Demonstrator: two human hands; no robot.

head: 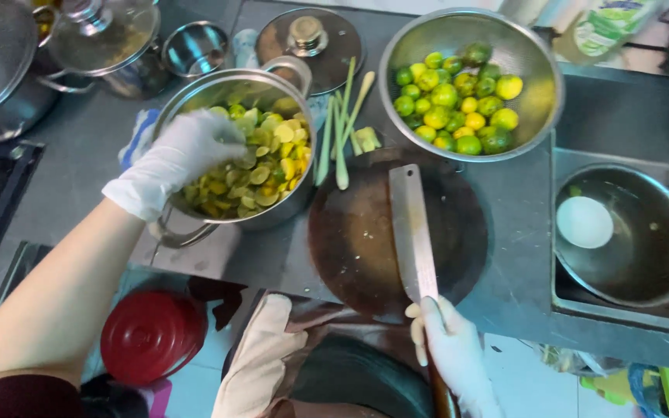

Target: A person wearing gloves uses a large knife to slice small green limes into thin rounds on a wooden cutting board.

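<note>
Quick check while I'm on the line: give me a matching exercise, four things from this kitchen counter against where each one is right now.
Things:
1. cleaver
2. left hand
3. whole limes
4. lemongrass stalks

Places:
A. in the steel colander
B. flat on the round cutting board, handle in the right hand
C. in the pot, on the cut citrus pieces
D. on the counter between pot and colander

Pairs: 1-B, 2-C, 3-A, 4-D

green-white labelled bottle [605,27], top right corner
</note>
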